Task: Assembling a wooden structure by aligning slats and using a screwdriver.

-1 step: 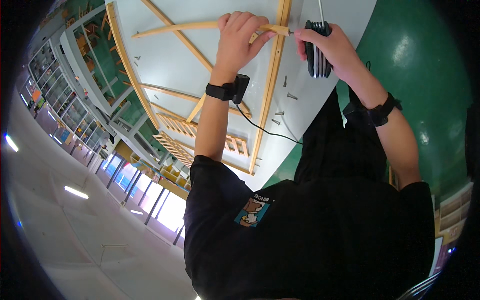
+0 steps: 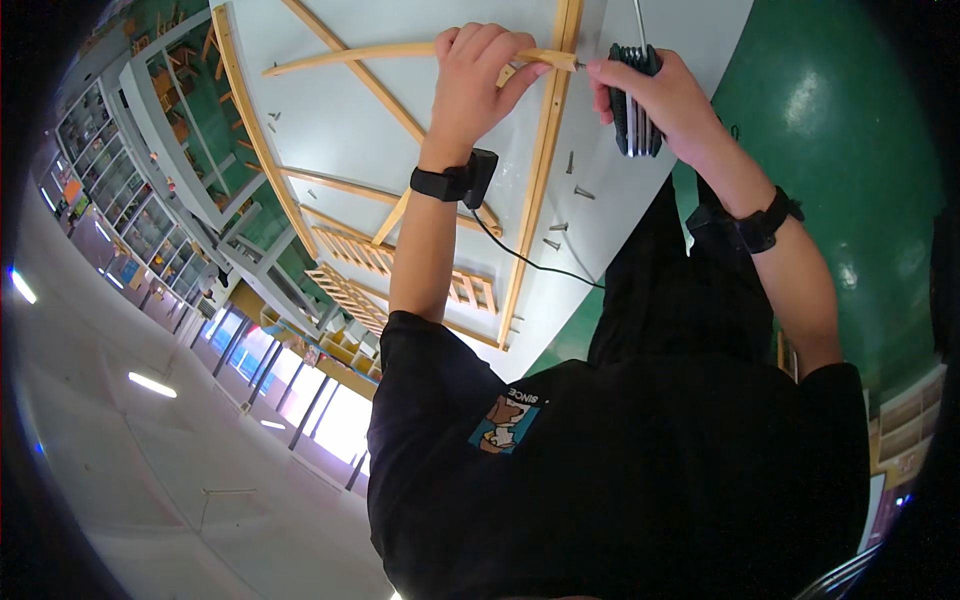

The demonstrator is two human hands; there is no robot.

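While the left hand has its fingers clamped round a curved wooden slat lying on the white counter, the right hand grips a dark ridged tool right at the slat's end. Loose screws sit on the counter just below that end, beside a long wooden rail.

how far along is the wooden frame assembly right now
Done: several slats already sit joined in the wooden frame. In hand: the left hand grips a curved slat while the right hand holds a folding key tool at its end. Left: loose screws lie unused on the white table.
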